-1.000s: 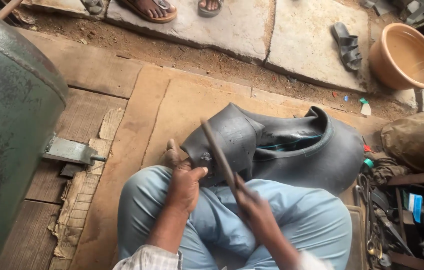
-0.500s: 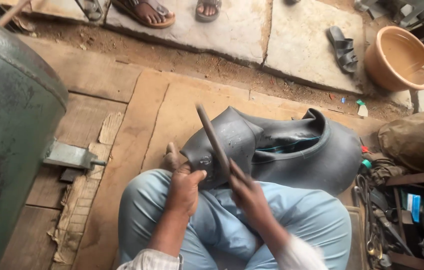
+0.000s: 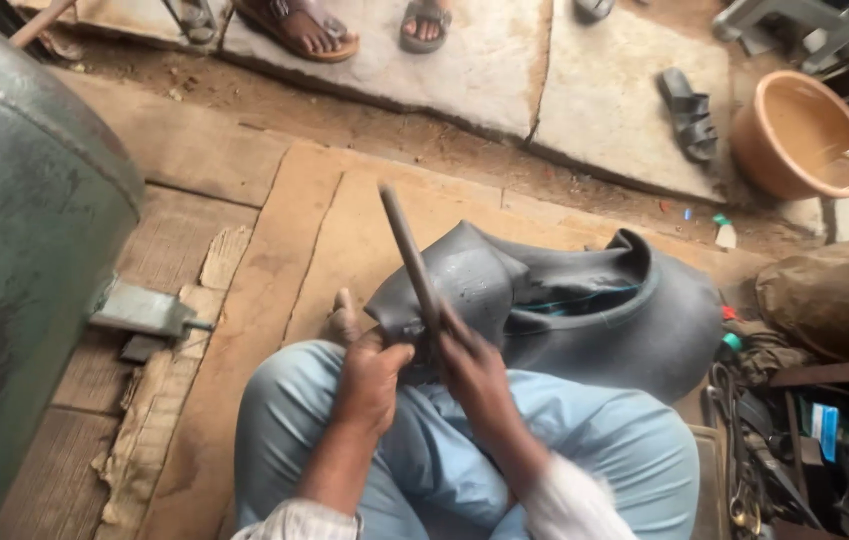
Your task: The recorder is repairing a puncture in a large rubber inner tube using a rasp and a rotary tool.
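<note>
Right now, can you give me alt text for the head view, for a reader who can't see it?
A seated person's left hand presses a black rubber inner tube on their lap while the right hand holds a long flat file against it. A wooden floor, terracotta basin and green drum surround them.

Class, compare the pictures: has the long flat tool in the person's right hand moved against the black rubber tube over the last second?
Yes. The long flat tool in the right hand has swung more upright: its tip now stands above the black rubber tube edge, over the wooden boards.
</note>
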